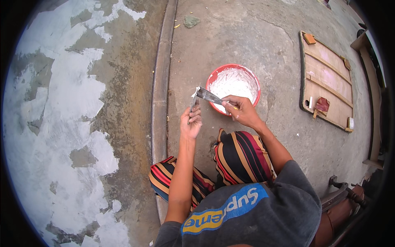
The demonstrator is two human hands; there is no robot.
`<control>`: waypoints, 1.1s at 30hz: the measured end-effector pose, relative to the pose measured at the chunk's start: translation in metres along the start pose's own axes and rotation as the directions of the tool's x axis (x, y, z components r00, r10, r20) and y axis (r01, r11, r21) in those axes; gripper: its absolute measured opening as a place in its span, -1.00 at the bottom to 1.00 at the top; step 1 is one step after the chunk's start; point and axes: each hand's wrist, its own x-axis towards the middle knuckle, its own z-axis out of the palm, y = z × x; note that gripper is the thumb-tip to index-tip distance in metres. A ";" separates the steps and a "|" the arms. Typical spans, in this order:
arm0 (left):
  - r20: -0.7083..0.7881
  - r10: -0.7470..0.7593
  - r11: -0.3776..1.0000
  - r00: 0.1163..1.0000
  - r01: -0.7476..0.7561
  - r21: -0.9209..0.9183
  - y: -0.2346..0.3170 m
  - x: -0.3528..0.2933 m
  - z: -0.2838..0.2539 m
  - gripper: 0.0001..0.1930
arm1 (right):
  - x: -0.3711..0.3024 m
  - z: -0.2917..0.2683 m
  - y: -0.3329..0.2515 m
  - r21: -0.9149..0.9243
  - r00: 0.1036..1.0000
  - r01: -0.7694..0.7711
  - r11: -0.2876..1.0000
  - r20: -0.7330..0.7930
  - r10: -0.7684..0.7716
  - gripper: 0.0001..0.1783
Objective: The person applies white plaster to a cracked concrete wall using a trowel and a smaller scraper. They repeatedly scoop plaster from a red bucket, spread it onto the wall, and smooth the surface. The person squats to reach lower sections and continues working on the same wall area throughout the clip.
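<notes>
My right hand [243, 111] is closed around the handle of a putty knife, whose flat metal blade [210, 96] points left. In my left hand [191, 123] is a second scraper [194, 99], upright and seen almost edge-on, with white paste near its top. The two blades meet or nearly meet at their tips; whether they touch I cannot tell. Just beyond my hands, a red basin [258, 84] stands on the ground with white putty [233, 83] spread inside it. My right hand overlaps the basin's near rim.
To the left, a grey surface [123, 82] carries white patches [74, 107], bordered by a raised concrete edge [160, 94]. On the right lies a framed wooden panel [329, 84] with small blocks and a dark red piece [322, 104]. Brown wooden furniture [341, 206] stands at lower right.
</notes>
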 end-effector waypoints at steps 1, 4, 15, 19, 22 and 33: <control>-0.014 0.009 0.999 1.000 -0.008 0.050 0.003 0.000 -0.001 -0.66 | -0.001 0.000 -0.001 -0.064 0.999 0.039 0.997 -0.015 -0.040 -0.76; -0.089 0.016 0.994 0.996 -0.006 0.107 0.008 0.001 -0.004 -0.71 | -0.009 0.000 -0.015 -0.168 0.998 0.067 0.984 -0.010 -0.069 -0.76; -0.074 -0.019 0.999 0.997 0.023 0.045 0.004 0.002 0.002 -0.70 | 0.006 -0.020 0.012 -0.031 0.999 -0.038 0.999 -0.027 0.037 -0.75; -0.092 -0.023 0.995 0.995 0.032 0.093 0.003 0.003 0.003 -0.70 | 0.008 -0.012 0.016 0.033 0.997 -0.074 0.997 0.000 0.074 -0.74; -0.113 0.043 0.958 0.993 -0.009 0.287 0.009 0.000 -0.002 -0.73 | 0.005 -0.013 0.010 0.093 0.997 -0.061 0.994 0.061 0.055 -0.73; -0.168 0.279 0.050 0.945 0.160 0.986 -0.013 -0.022 0.066 -0.51 | 0.017 -0.058 0.019 -0.044 0.997 -0.006 0.999 0.079 0.009 -0.77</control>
